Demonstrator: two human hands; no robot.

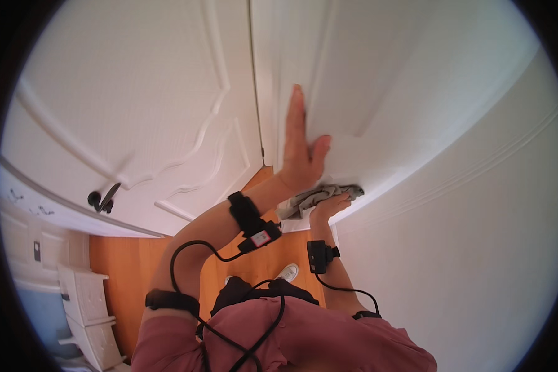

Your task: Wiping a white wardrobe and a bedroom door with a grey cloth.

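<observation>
My left hand [302,151] is raised with the palm flat against a white panel with raised moulding [367,79], the fingers pointing up and the thumb spread away. It holds nothing. Lower down and a little to the right, my right hand [326,208] grips a crumpled grey cloth [309,199]. The cloth rests against the lower part of the same panel, and part of the fingers is hidden behind it. Black straps with small devices and cables sit on both forearms.
To the left stands a white moulded door [167,93] with a dark lever handle [103,199]. A plain white wall [455,260] rises on the right. Below lies an orange wooden floor [135,260]. White drawer units [86,297] stand at the lower left, beside something blue [37,316].
</observation>
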